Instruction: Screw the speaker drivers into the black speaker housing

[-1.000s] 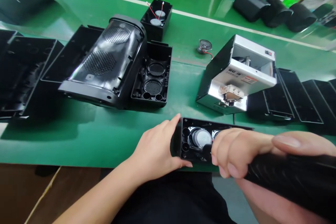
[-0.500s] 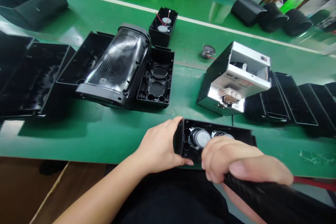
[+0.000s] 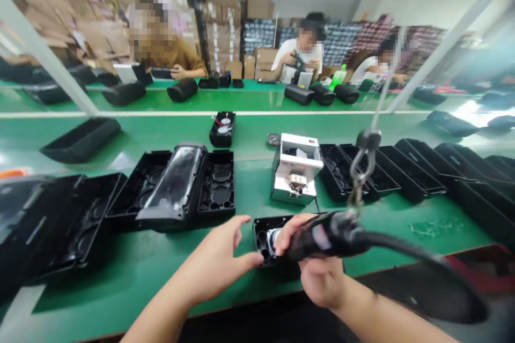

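My right hand [image 3: 324,278] is wrapped round a black electric screwdriver [image 3: 328,236] with a thick cable, hung by a metal hook [image 3: 364,158]. It is held over a black speaker housing [image 3: 277,272] at the table's front. Inside the housing, part of a round speaker driver [image 3: 273,238] shows; the rest is hidden by hand and tool, and so is the screwdriver's tip. At the housing's left end, my left hand [image 3: 219,254] is open, thumb and fingers apart, with the thumb tip close to the near corner. Whether it touches is unclear.
Behind the housing stands a white and black machine [image 3: 295,166], with a loose speaker [image 3: 273,140] nearby. Black housings [image 3: 217,182] line both sides, one topped by a glossy cover [image 3: 173,179]. Another housing [image 3: 222,136] holds wired drivers. Several people sit across the green table [image 3: 161,131].
The view has tilted up, bringing the far side and co-workers into sight. My left hand has let go of the housing's end and opened. The screwdriver now stands more fully in view.
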Available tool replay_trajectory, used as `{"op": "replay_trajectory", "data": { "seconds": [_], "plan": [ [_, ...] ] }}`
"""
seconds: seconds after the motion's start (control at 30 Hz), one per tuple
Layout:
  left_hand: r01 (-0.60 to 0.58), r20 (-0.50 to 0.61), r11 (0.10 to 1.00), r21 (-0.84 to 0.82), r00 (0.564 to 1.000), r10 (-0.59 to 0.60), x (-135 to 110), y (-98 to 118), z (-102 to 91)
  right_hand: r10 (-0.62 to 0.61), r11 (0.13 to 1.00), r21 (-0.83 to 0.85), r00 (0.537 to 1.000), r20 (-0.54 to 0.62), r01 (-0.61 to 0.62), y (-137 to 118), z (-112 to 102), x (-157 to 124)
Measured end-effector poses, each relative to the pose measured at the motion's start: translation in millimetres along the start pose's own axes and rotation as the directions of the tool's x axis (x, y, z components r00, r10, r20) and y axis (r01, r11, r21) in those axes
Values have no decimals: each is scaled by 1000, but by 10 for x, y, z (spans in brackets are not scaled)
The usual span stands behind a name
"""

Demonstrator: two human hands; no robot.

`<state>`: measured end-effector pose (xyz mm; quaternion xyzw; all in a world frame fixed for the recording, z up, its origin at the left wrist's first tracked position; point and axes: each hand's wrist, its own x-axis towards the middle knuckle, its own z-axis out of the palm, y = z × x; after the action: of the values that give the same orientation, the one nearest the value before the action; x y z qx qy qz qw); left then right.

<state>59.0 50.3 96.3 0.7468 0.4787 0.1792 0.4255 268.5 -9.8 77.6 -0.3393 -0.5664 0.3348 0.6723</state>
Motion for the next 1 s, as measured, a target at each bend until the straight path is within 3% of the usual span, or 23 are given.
{"op": "replay_trajectory", "data": {
  "seconds": [0.07,0.13,0.2,0.27,0.33,0.4,0.47,0.53,0.57,0.6,0.67,0.77,0.87,0.93,1.0],
  "plan": [
    [-35,-86,979,-200,996,18,206,267,-187,-82,993,79,987,-136,93,-243,-127,180],
    [-129,-183,902,-413,982,57,590,562,-253,-126,980,112,945,-303,167,-523,-325,320],
    [-199,-227,875,-442,968,106,1078,823,-210,-119,976,123,919,-376,177,-744,-557,375],
    [-232,-237,882,-411,961,142,1513,1009,-119,-93,984,109,931,-352,139,-853,-783,339],
    [-271,-263,895,-353,947,183,1738,1105,-40,-56,993,83,947,-315,86,-867,-980,244],
    [-331,-290,907,-262,923,253,1682,1115,-1,-9,998,58,950,-312,28,-842,-1150,145],
    [-375,-246,916,-145,910,334,1393,1054,11,45,999,44,941,-337,-31,-814,-1306,89],
    [-371,-67,929,5,926,371,1009,931,42,88,996,35,927,-364,-81,-778,-1464,97],
    [-374,93,906,197,927,363,828,847,80,105,994,31,925,-364,-101,-750,-1545,121],
    [-387,181,856,344,921,344,675,751,136,120,993,24,930,-349,-119,-711,-1625,154],
    [-368,237,763,531,929,283,485,541,297,149,987,-7,942,-300,-158,-593,-1765,231],
    [-327,243,721,611,944,223,468,297,562,192,972,-80,948,-254,-219,-338,-1887,330],
    [-335,240,729,597,942,236,519,255,678,214,954,-157,948,-234,-254,-65,-1902,367],
    [-369,224,718,590,929,294,446,314,576,213,942,-209,950,-229,-262,78,-1885,355],
    [-398,215,691,603,916,340,270,395,283,211,927,-258,947,-244,-273,175,-1868,325]
  ]
}}
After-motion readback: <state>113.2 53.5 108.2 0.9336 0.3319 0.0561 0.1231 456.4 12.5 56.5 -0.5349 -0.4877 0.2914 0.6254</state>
